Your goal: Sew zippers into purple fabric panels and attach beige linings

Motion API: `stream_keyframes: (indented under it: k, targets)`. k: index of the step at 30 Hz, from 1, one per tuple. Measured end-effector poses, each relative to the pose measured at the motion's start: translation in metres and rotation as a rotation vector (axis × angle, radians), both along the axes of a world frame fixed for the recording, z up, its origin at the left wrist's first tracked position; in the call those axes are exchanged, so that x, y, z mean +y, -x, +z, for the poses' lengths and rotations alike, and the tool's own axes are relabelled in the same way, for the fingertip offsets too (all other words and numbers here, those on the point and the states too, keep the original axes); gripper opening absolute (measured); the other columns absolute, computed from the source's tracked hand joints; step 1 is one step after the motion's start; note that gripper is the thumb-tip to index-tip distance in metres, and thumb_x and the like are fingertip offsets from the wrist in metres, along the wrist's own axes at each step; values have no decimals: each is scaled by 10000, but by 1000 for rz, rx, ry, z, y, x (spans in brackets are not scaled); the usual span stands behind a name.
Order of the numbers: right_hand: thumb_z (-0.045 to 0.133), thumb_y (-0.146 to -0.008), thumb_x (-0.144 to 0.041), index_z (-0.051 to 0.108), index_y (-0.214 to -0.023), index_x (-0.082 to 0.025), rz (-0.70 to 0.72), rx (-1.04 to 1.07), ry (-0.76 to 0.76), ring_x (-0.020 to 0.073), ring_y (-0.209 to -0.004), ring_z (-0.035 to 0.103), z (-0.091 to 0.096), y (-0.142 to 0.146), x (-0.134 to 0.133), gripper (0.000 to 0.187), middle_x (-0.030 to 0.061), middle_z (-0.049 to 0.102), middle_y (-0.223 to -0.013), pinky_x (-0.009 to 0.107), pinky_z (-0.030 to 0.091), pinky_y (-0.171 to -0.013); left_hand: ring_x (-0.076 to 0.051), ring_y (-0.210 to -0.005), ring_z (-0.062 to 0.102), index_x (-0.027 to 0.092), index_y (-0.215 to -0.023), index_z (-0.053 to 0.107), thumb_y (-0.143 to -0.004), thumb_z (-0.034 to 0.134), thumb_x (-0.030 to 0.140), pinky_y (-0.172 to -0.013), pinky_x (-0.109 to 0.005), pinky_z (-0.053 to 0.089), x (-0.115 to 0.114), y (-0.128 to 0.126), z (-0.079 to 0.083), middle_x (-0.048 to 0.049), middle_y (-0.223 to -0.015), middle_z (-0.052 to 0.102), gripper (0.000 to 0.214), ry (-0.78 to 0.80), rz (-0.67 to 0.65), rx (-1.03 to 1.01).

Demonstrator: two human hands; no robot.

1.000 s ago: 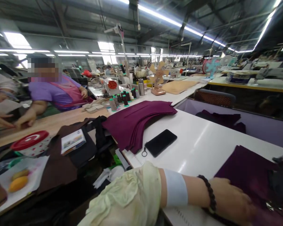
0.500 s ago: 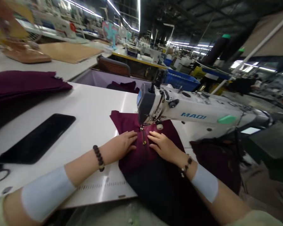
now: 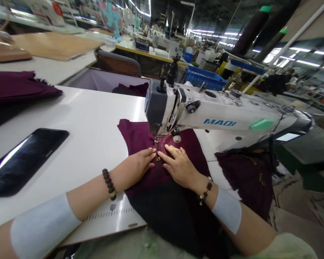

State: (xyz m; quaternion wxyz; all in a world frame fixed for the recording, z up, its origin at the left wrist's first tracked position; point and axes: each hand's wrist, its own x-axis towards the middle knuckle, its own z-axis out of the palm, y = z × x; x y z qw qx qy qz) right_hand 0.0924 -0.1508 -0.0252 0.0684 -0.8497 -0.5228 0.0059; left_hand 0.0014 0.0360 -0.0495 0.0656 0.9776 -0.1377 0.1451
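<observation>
A maroon and black garment piece lies under the head of a white sewing machine and drapes over the table's front edge. Down its middle runs a zipper with a brass-coloured pull, just in front of the presser foot. My left hand rests flat on the maroon cloth left of the zipper, its fingertips close to it. On the other side, my right hand lies with fingers stretched over the cloth, the index fingertip at the zipper pull. Both hands press from above without grasping.
A black phone lies on the white table at left. Behind it is a stack of maroon cloth. More maroon pieces lie right of the machine. Beyond the table are a chair and a blue basket.
The view has shifted, so the table and machine sit further left in it. My right index finger has come in to the zipper pull; my left hand stays flat on the cloth.
</observation>
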Motion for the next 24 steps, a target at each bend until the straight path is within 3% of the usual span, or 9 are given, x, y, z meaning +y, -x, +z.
stream_keyframes:
  k: [7,16,24]
  targets:
    - [422,-915,-280,382,-1343,-293,24,25,16,237,-1273,302,7,0,1,430,-17,327,-1429,522,257,-1040,-211,-1145,508,96,-1196,512,-938,386,227,-988,-344,425,-5,-2,-5,-117,-1243,549,316,-10,13,-4]
    - [421,-911,-254,397,-1341,-283,64,36,27,245,-1272,309,5,-7,0,431,4,335,-1425,508,254,-1044,-264,-1143,490,29,-1207,490,-909,441,190,-980,-367,388,-17,0,6,-165,-1268,517,342,-152,18,57]
    - [423,-905,-233,383,-1351,-280,74,30,24,249,-1257,327,4,-8,0,451,4,341,-1421,515,265,-1037,-251,-1161,477,47,-1195,489,-902,464,181,-983,-353,361,-18,1,13,-166,-1268,514,323,-136,24,80]
